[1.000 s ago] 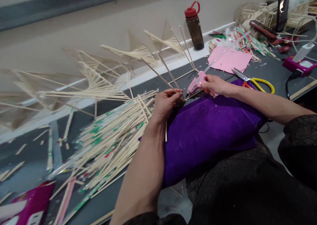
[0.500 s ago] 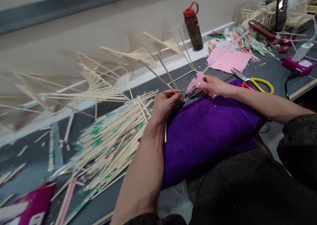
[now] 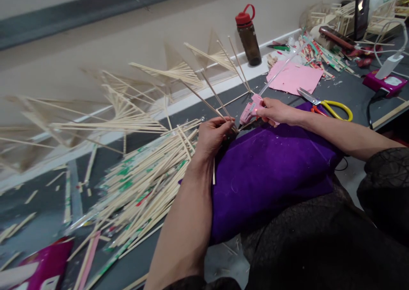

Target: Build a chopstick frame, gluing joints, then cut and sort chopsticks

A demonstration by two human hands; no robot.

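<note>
My left hand (image 3: 214, 133) is closed around the lower ends of thin wooden sticks (image 3: 204, 99), which slant up and away to the left. In my right hand (image 3: 275, 110) is a pink glue gun (image 3: 251, 110) with a clear glue stick (image 3: 283, 70) jutting from its back. Its nozzle points down at the stick joint by my left fingertips; whether it touches cannot be made out. Under my forearms a purple cloth (image 3: 271, 170) lies over the table edge and my lap. More joined sticks (image 3: 238, 68) stand just beyond the gun.
Left of my arm lies a heap of loose sticks (image 3: 150, 175) on plastic wrapping. Twisted stick frames (image 3: 121, 107) stand along the wall. A red-capped bottle (image 3: 251, 41), pink paper (image 3: 294, 78), yellow-handled scissors (image 3: 335, 107), a phone (image 3: 363, 12) and a purple box (image 3: 385, 83) with cables occupy the right side.
Both hands keep nearly the same place, with the glue gun still held at the joint. The view has shifted very slightly.
</note>
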